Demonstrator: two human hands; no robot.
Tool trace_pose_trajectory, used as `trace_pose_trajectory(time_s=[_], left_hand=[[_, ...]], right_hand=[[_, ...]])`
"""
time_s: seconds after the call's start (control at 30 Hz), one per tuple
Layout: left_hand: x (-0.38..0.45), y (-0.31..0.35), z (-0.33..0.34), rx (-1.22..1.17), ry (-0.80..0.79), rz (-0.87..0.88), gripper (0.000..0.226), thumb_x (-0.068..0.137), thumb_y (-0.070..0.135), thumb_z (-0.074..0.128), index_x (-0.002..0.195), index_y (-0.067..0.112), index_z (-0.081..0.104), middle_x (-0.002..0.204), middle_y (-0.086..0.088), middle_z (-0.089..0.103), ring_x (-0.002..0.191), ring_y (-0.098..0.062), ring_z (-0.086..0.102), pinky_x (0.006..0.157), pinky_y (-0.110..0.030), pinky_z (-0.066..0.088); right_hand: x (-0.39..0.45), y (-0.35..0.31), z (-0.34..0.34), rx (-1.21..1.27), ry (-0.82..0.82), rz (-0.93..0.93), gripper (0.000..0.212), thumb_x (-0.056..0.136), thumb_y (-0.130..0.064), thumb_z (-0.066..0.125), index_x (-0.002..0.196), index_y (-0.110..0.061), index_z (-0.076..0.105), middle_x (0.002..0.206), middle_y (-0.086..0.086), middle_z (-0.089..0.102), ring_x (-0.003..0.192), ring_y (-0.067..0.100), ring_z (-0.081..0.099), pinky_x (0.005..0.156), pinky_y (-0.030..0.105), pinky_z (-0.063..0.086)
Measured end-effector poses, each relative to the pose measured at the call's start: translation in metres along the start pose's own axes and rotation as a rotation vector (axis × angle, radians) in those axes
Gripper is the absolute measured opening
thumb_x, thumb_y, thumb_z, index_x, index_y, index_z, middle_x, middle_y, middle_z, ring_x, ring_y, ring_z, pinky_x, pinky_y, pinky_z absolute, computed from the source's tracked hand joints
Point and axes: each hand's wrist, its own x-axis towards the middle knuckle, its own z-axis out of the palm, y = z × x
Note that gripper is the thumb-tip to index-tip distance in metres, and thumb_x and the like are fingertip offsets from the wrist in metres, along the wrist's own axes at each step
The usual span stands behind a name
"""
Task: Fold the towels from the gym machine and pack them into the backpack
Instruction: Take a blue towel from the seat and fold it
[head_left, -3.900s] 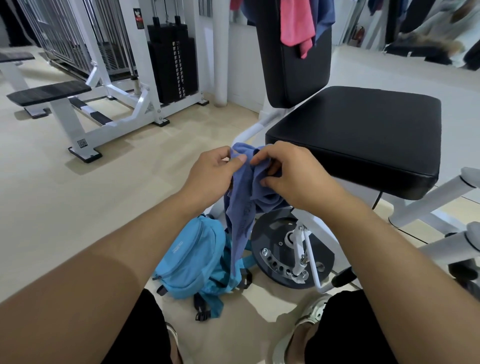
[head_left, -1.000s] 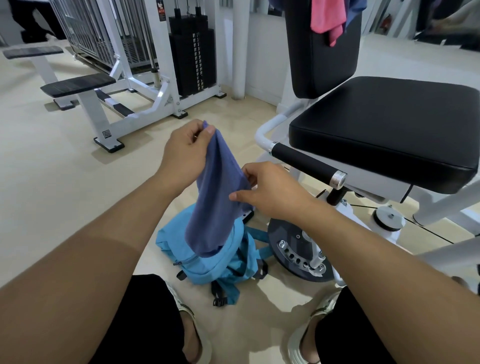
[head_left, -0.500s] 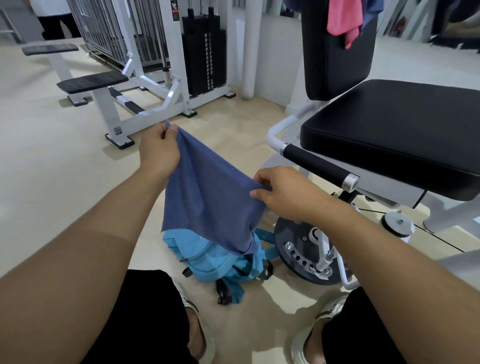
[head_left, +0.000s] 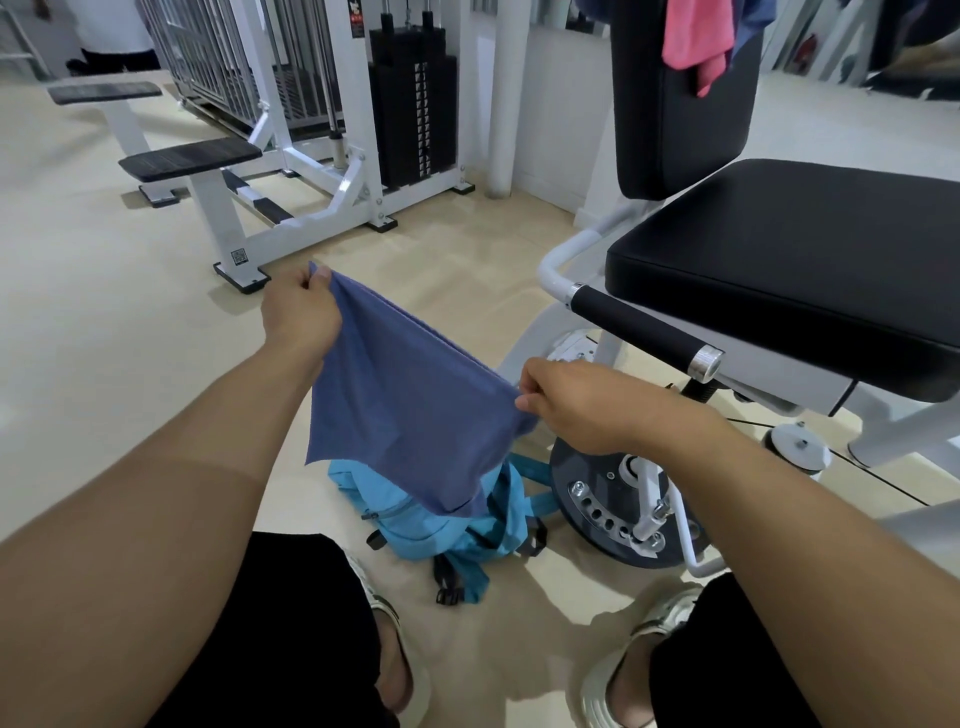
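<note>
Between your two hands, above the backpack (head_left: 415, 512), hangs the blue towel (head_left: 410, 415). Your left hand (head_left: 298, 317) pinches the far top corner, and your right hand (head_left: 576, 405) pinches the near one, fingers closed on the cloth at both ends. The top edge sags between them and the rest drapes down over the bag.

Handling, as I judge it: thin, light, fully limp, no stiffness to hold a crease, so it folds only while you keep tension. Low slip risk, nothing fragile. Keep the grips at the corners and bring corner to corner for the fold.

Look: plain slate-blue, matte, fine knit, no visible print, lower edge slightly uneven. More towels, a pink towel (head_left: 696, 41) among them, hang on the machine's backrest (head_left: 675, 135). The backpack sits on the floor, and I can't tell if it's open.
</note>
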Motion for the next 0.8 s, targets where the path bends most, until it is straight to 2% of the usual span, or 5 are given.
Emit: trace_pose_trajectory(time_s=[0.2, 0.4, 0.53, 0.7, 0.8], left_hand=[[-0.001, -0.002, -0.001, 0.029, 0.023, -0.002, 0.028, 0.104, 0.026, 0.046, 0.079, 0.013, 0.051, 0.079, -0.001, 0.047, 0.074, -0.017, 0.039, 0.067, -0.028, 0.034], [-0.001, -0.011, -0.003, 0.039, -0.064, -0.013, 0.033, 0.102, 0.029, 0.051, 0.081, 0.005, 0.055, 0.077, -0.002, 0.043, 0.072, -0.018, 0.035, 0.063, -0.03, 0.03], [-0.003, -0.009, -0.001, 0.022, -0.106, 0.0, 0.04, 0.102, 0.027, 0.051, 0.066, 0.019, 0.035, 0.068, 0.004, 0.03, 0.064, -0.015, 0.026, 0.057, -0.028, 0.022], [-0.001, -0.009, -0.002, 0.007, -0.067, -0.037, 0.025, 0.101, 0.031, 0.052, 0.084, 0.013, 0.052, 0.074, 0.002, 0.033, 0.07, -0.017, 0.029, 0.061, -0.031, 0.025], [0.0, -0.009, -0.004, -0.036, -0.142, -0.002, 0.04, 0.096, 0.039, 0.058, 0.083, 0.001, 0.056, 0.081, -0.003, 0.039, 0.077, -0.018, 0.035, 0.071, -0.032, 0.038]], right_hand=[[0.0, 0.001, -0.002, -0.102, 0.081, 0.118, 0.01, 0.101, -0.035, 0.053, 0.102, -0.026, 0.05, 0.106, 0.001, 0.061, 0.094, 0.025, 0.056, 0.075, 0.035, 0.039], [0.004, 0.006, -0.005, -0.067, 0.245, 0.232, 0.032, 0.086, -0.033, 0.077, 0.111, -0.015, 0.071, 0.111, 0.008, 0.068, 0.092, 0.026, 0.066, 0.082, 0.037, 0.058], [0.007, 0.005, -0.002, -0.117, 0.264, 0.239, 0.014, 0.084, -0.026, 0.071, 0.095, -0.018, 0.073, 0.099, 0.005, 0.07, 0.088, 0.024, 0.066, 0.078, 0.034, 0.058], [-0.004, 0.003, -0.017, -0.027, 0.368, 0.114, 0.01, 0.098, -0.026, 0.055, 0.097, -0.019, 0.061, 0.104, 0.0, 0.056, 0.099, 0.021, 0.052, 0.086, 0.037, 0.048], [-0.012, 0.011, -0.034, 0.212, 0.522, 0.153, 0.011, 0.104, -0.028, 0.044, 0.1, -0.019, 0.05, 0.093, 0.003, 0.058, 0.086, 0.026, 0.054, 0.072, 0.037, 0.04]])
